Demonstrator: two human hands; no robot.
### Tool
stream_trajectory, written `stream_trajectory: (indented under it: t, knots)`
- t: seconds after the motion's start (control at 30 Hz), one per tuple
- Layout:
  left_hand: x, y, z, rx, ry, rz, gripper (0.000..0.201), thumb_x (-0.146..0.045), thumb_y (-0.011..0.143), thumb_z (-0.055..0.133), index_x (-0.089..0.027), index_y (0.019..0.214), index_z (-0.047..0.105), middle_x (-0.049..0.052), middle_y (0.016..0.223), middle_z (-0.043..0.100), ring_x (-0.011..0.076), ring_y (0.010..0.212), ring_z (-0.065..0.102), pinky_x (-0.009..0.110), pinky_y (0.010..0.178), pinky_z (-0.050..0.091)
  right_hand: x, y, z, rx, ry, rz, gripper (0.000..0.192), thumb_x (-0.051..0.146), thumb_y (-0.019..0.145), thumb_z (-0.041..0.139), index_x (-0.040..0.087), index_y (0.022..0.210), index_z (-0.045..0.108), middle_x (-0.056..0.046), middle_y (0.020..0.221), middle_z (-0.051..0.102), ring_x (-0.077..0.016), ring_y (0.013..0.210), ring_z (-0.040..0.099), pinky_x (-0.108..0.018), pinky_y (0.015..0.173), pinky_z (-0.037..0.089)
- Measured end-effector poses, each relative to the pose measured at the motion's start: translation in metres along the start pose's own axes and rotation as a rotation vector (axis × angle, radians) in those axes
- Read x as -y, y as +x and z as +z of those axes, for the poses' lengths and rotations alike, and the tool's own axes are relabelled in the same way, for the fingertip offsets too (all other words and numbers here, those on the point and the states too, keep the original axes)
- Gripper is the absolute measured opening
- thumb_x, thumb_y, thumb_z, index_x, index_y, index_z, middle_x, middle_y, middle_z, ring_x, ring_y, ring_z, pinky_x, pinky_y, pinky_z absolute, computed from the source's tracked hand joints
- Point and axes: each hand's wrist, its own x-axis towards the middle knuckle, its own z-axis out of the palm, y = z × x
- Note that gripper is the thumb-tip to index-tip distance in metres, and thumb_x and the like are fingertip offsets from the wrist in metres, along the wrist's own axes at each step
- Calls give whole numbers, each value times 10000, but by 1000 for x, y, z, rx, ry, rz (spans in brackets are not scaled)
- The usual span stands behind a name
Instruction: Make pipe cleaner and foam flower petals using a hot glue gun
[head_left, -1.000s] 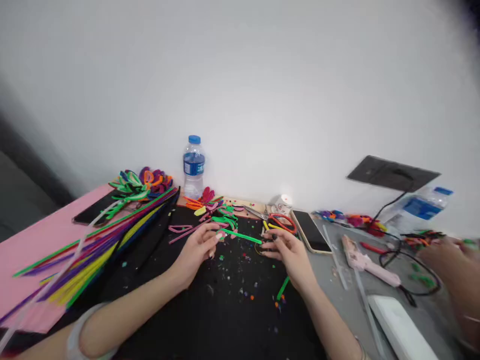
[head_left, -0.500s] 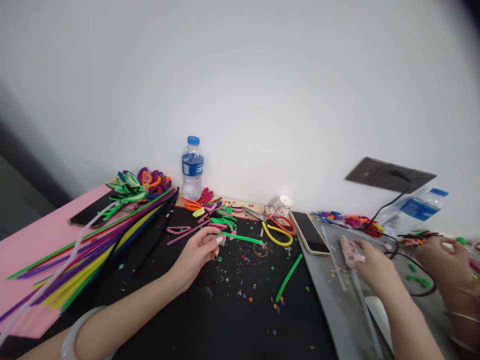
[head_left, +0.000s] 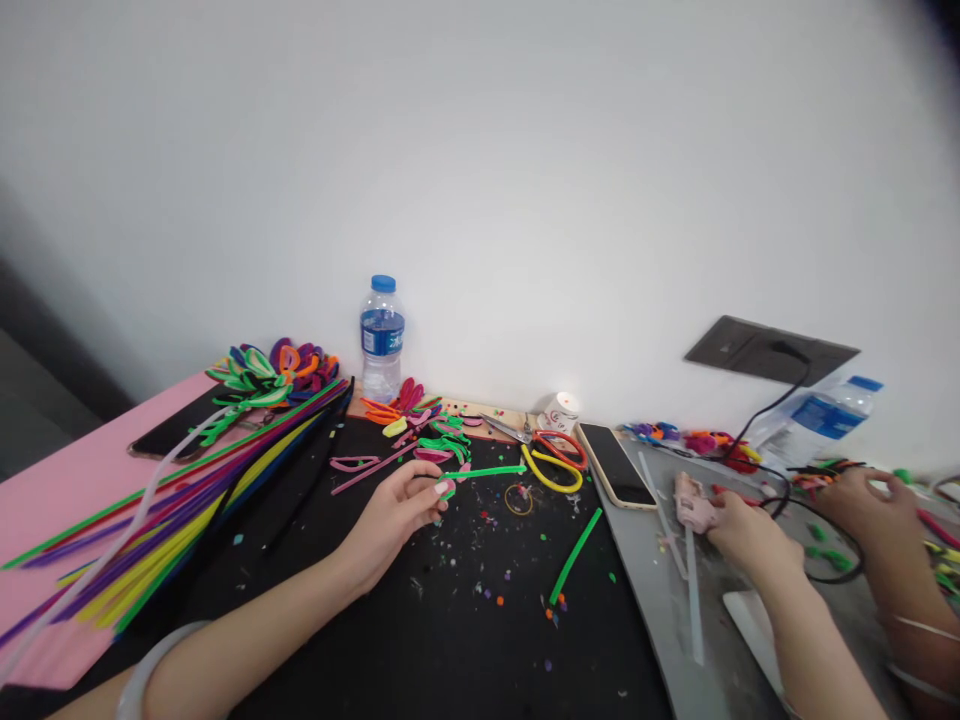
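My left hand is closed, its thumb and fingers pinching a green pipe cleaner that points right over the black mat. A bit of green also shows under the thumb. Over the grey surface on the right, my right hand has its fingers closed round a pale pink hot glue gun. A translucent glue stick sticks out of the gun toward me. Another cut green pipe cleaner lies on the mat between my hands. Scissors with red and yellow handles rest behind it.
Long coloured pipe cleaners and a pipe-cleaner flower bunch lie left. A water bottle, a paper cup and a phone stand or lie near the wall. Another person's hand works far right, beside a black cable.
The glue gun has turned in my right hand, its stick now pointing more straight toward me. The green pipe cleaner in my left hand has tilted up at its right end.
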Motion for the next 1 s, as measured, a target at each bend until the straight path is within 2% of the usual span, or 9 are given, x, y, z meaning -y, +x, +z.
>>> stream_trajectory:
  t: [0.1,0.17,0.27,0.33,0.4,0.5,0.7,0.83,1.0]
  knots:
    - [1,0,0,19,-4,6,229,-264,717,694,-179,880,557,-9,766,579,84,683,551,194,644,443,15,-6,-14,87,-74,60,428,301,682,495,135,1066,586,-256,1044,613,-425,914,602,-511,671,434]
    - [1,0,1,20,-3,8,228,-261,716,695,-181,877,555,-9,783,582,88,692,565,198,648,450,26,-11,-25,49,-38,43,461,380,703,472,133,1081,565,-228,1003,630,-402,893,613,-465,661,453]
    - [1,-1,1,7,10,2,243,-259,712,699,-182,886,548,-10,781,583,93,699,577,204,661,458,47,-22,-43,-61,109,-43,454,388,671,490,133,1040,565,-153,876,662,-331,826,631,-387,678,462]
    - [1,-1,1,4,22,-2,256,-262,717,695,-186,901,535,-8,773,586,101,706,583,215,673,464,64,-33,-54,-44,288,-118,432,375,647,510,141,1006,569,-102,795,661,-272,720,628,-334,622,463]
    - [1,0,1,4,33,2,266,-265,721,691,-191,914,523,-6,772,592,108,714,590,225,683,468,81,-45,-61,49,498,-247,353,355,680,502,155,961,576,-57,740,648,-210,661,601,-276,571,447]
    - [1,-1,2,2,45,13,277,-269,711,697,-191,910,521,-5,769,602,115,713,597,229,682,469,107,-65,-62,316,704,-287,228,368,730,507,148,706,561,20,463,505,-119,429,452,-227,427,350]
    - [0,-2,3,9,69,19,259,-287,703,699,-194,885,539,-12,775,609,114,698,604,237,683,466,158,-95,-39,756,1171,-344,306,390,715,631,147,865,522,79,406,438,-58,339,333,-185,352,279]
    - [0,-2,3,4,80,15,268,-288,702,701,-196,890,534,-14,768,606,120,688,610,239,672,466,182,-110,-20,937,1287,-302,327,366,668,698,165,834,502,87,433,456,-49,319,355,-170,318,297]
    - [-1,-1,4,20,74,30,266,-278,718,691,-189,904,522,-15,768,594,105,665,603,222,652,463,195,-125,-5,1020,1443,-274,325,417,690,686,158,797,522,83,480,457,-30,300,351,-168,303,340]
